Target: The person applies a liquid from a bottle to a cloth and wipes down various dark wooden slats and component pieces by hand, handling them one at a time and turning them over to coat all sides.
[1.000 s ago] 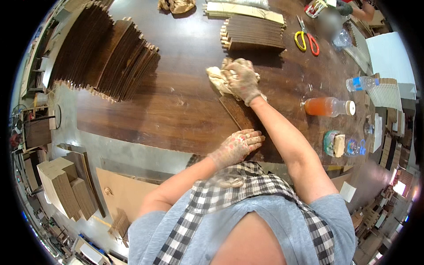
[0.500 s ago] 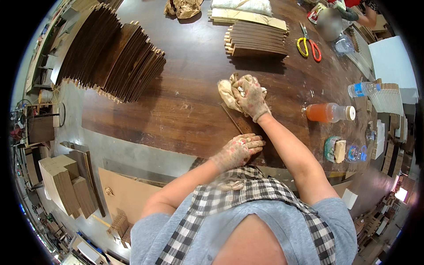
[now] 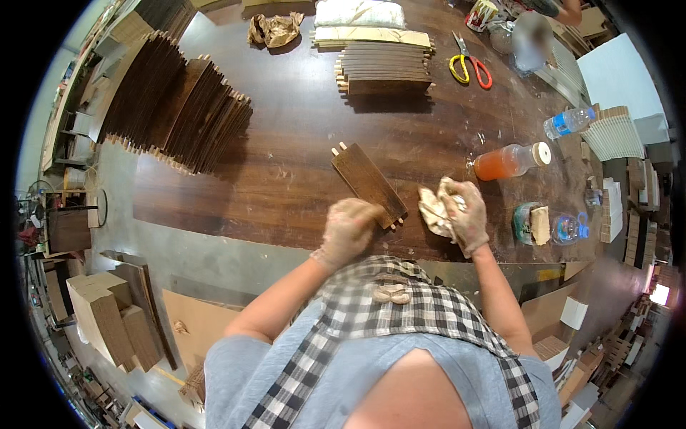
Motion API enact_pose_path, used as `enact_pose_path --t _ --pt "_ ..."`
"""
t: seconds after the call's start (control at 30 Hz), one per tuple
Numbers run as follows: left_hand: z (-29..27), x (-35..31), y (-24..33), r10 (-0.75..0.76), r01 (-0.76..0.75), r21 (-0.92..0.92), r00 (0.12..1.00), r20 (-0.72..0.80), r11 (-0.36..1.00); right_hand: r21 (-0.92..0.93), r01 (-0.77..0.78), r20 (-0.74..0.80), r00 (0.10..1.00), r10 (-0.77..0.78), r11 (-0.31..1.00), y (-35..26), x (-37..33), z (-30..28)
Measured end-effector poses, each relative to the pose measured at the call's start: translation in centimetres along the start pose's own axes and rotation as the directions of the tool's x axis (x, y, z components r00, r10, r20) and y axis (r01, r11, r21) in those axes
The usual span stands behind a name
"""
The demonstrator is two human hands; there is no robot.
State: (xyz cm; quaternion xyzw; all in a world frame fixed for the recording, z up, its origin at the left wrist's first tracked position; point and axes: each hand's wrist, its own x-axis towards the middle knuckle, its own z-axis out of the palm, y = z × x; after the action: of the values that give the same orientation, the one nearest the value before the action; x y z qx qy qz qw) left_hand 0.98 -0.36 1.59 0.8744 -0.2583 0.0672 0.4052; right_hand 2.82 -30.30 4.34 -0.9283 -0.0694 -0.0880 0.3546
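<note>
"Gripping what?"
"Left hand, fingers curled, holds the dark panel near-end; right hand clutches cloth, panel's right."
"Room?"
"Tabletop spreads leftward from the panel, the table edge just nearer."

Thin gloves seem to cover the hands; behind them, a black-and-white checked apron with straps overlies a grey-blue short-sleeved T-shirt.

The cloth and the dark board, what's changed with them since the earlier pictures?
The right hand has carried the cloth off the dark board, rightward and toward the person, keeping hold. The board's far end, largely covered before, now shows. The left hand, earlier laid across the board's near part, is now at its left edge. The scissors and orange-filled bottle stayed put.
</note>
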Motion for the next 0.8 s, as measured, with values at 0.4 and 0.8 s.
enact_pose_path --t 0.4,0.8 --pt "-2.7 4.5 0.3 -0.5 0.363 0.54 0.857 0.127 0.76 0.123 0.279 0.536 0.789 -0.3 0.953 -8.5 0.7 9.0" --pt "-20.0 6.5 -1.3 -0.112 0.238 0.566 0.962 -0.248 0.789 0.346 0.015 0.476 0.859 -0.189 0.938 -7.3 1.9 6.5"
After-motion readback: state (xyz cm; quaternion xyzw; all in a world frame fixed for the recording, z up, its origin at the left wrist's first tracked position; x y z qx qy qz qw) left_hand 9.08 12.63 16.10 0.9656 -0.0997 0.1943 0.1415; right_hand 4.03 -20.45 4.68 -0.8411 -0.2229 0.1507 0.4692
